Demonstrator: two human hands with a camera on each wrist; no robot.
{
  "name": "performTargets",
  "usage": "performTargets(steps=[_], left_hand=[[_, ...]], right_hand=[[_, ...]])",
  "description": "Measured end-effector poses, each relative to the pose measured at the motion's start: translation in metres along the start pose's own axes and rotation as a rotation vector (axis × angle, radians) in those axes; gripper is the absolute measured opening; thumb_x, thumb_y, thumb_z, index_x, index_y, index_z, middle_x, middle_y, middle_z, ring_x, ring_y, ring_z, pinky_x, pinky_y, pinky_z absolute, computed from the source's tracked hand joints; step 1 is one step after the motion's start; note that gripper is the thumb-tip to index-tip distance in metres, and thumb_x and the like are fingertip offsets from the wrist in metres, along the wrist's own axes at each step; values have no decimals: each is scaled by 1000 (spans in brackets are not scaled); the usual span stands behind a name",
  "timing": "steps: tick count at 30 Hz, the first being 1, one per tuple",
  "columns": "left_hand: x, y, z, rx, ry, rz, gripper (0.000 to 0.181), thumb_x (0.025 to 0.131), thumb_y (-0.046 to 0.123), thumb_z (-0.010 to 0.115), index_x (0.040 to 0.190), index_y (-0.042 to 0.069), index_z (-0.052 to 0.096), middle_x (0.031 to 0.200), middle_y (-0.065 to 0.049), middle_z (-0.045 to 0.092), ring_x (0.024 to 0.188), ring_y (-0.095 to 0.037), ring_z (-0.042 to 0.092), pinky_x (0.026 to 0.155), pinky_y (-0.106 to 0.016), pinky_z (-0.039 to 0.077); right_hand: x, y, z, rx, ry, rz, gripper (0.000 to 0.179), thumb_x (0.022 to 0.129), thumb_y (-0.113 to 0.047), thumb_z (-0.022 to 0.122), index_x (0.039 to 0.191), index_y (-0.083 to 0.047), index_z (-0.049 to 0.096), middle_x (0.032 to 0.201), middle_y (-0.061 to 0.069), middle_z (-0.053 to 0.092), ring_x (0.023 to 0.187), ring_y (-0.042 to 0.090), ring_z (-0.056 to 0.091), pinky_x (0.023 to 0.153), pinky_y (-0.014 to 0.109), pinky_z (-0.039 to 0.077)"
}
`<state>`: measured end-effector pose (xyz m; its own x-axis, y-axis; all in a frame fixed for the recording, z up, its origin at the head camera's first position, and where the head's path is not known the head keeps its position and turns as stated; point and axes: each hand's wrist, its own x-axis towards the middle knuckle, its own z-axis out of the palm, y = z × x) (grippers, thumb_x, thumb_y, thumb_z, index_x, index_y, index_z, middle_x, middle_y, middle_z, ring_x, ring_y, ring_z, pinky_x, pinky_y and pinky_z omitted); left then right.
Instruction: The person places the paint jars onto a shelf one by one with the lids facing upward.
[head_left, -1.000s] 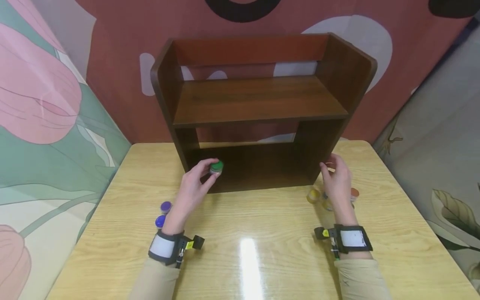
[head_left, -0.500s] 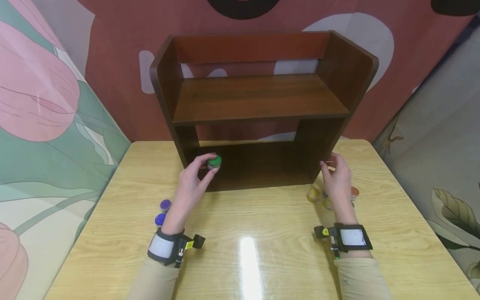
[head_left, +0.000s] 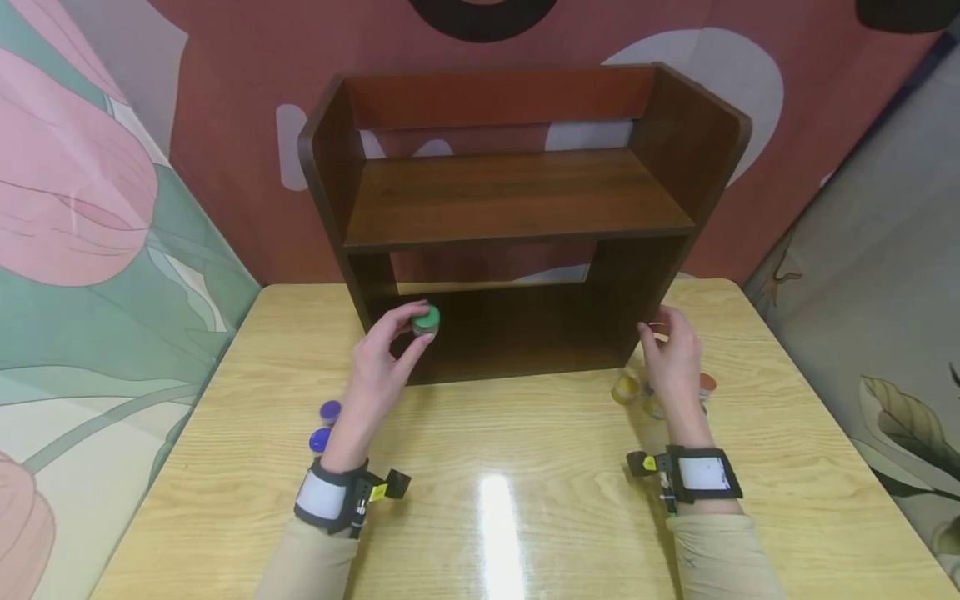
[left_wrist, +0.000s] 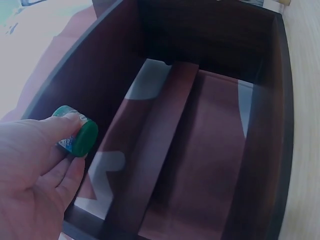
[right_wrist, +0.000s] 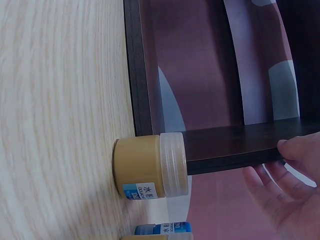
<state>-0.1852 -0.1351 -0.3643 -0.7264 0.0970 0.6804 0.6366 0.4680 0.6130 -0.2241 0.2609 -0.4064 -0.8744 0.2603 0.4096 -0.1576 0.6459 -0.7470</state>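
My left hand (head_left: 375, 362) pinches a small paint jar with a green lid (head_left: 426, 321) between thumb and fingers. It holds the jar in front of the lower left opening of a dark brown wooden shelf (head_left: 517, 200). In the left wrist view the jar (left_wrist: 86, 139) lies tilted in the fingertips, its printed label partly covered. My right hand (head_left: 671, 358) holds the front edge of the shelf's right side panel. From the right wrist view, the thumb is on one side of that panel (right_wrist: 235, 147) and the fingers are on the other.
Beside the right hand stand a yellow gouache jar (head_left: 625, 389), an orange-lidded jar (head_left: 707, 385) and others partly hidden by the wrist. Purple-lidded (head_left: 330, 410) and blue-lidded (head_left: 320, 440) jars stand by the left forearm. The shelf stands on a light wooden table (head_left: 480, 450) before a patterned backdrop.
My left hand has shifted slightly up and to the left with the green-lidded paint jar. My right hand keeps its place on the side panel.
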Motion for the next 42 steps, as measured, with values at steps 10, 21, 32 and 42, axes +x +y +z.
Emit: performTargets(steps=[10,21,32,42], left_hand=[[5,16,-6,-27,58,49,40,88,-2,76,126,0,63,131,-11,65,111,-24,66,95,-27,52],[8,23,-10,3,120,38,43,87,2,77,129,3,65,129,-11,66,108,-23,67,94,-29,53],[20,36,-13,66,144,89,43,89,3,78,129,3,64,136,-4,64,109,-22,67,95,-32,53],[29,43,-14,129,173,137,43,90,6,78,130,1,64,135,-7,65,113,-23,65,98,-35,52]], right_hand=[[-1,-1,0,-2,2,5,29,102,-6,60,128,7,57,118,23,64,107,37,65,88,51,56],[-3,-3,-2,-2,-7,13,30,103,-8,59,129,7,56,120,24,63,110,38,64,90,52,55],[-2,-1,-1,1,-5,9,30,103,-8,59,128,6,57,120,23,63,109,37,64,89,52,55],[-1,0,-1,3,3,11,30,102,-8,60,128,6,57,120,22,63,109,36,65,89,51,55]])
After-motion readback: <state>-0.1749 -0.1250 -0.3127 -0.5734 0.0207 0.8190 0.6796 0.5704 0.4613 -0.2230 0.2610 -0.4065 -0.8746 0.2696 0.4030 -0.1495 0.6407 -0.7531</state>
